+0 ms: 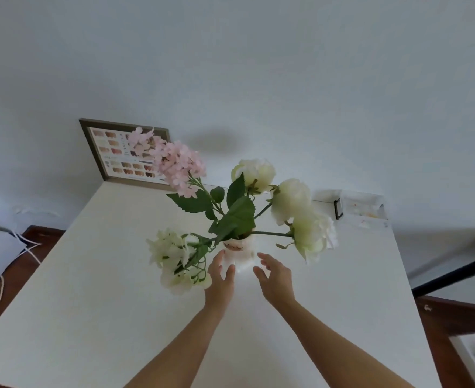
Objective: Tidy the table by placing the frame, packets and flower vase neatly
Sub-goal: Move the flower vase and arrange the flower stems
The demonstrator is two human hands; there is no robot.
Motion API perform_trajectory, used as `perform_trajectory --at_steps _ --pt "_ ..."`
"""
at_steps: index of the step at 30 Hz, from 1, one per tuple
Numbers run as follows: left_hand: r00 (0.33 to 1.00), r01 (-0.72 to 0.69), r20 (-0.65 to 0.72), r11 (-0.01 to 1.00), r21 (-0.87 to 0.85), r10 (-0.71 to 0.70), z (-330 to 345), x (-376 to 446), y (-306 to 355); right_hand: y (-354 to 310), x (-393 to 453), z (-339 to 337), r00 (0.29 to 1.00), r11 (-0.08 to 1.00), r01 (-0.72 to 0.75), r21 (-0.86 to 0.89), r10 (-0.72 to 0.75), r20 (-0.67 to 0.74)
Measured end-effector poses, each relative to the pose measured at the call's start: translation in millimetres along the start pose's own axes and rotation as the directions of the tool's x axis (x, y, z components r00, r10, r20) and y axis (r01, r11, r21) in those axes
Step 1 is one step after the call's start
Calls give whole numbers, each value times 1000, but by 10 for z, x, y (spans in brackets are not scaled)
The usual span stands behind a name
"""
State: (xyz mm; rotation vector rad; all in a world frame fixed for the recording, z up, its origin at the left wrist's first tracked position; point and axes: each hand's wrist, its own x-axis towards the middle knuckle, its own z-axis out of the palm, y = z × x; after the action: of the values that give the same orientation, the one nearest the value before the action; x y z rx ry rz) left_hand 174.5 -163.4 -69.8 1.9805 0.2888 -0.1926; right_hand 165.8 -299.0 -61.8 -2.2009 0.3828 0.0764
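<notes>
A small white flower vase point(237, 249) with a cat face stands upright near the middle of the white table point(96, 289). It holds pink and cream artificial flowers point(289, 200) with green leaves. My left hand point(221, 278) is just left of the vase, fingers spread, fingertips close to its side. On the vase's right, my right hand point(274, 278) is open and a little apart from it. A brown frame point(113, 152) with a colour-swatch print leans against the wall at the table's back left. A pale packet point(365, 211) lies at the back right corner.
A white wall rises directly behind the table. A small dark clip point(338, 209) sits beside the packet. White cables point(26, 247) and papers lie on the brown floor to the left. A dark bar point(454, 275) and wooden edge are on the right.
</notes>
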Motion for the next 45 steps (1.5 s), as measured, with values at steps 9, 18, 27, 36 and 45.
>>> perform_trajectory --at_steps 9,18,27,36,45 --pt "993 28 -107 989 -146 -44 89 205 92 -111 115 226 999 999 -24 -34 24 20" --pt "991 -23 -131 998 -60 15 106 540 201 -173 447 185 987 996 52 -69 -41 155" --pt "995 -14 -102 994 -108 2 174 960 350 -193 1011 -77 961 964 37 -263 37 273" --pt "999 7 -32 992 -127 -11 216 1306 414 -288 1199 39 982 973 -26 -229 67 176" --pt "1000 16 -1 956 -294 -17 240 1592 453 -387 1365 126 989 976 -69 -206 94 111"
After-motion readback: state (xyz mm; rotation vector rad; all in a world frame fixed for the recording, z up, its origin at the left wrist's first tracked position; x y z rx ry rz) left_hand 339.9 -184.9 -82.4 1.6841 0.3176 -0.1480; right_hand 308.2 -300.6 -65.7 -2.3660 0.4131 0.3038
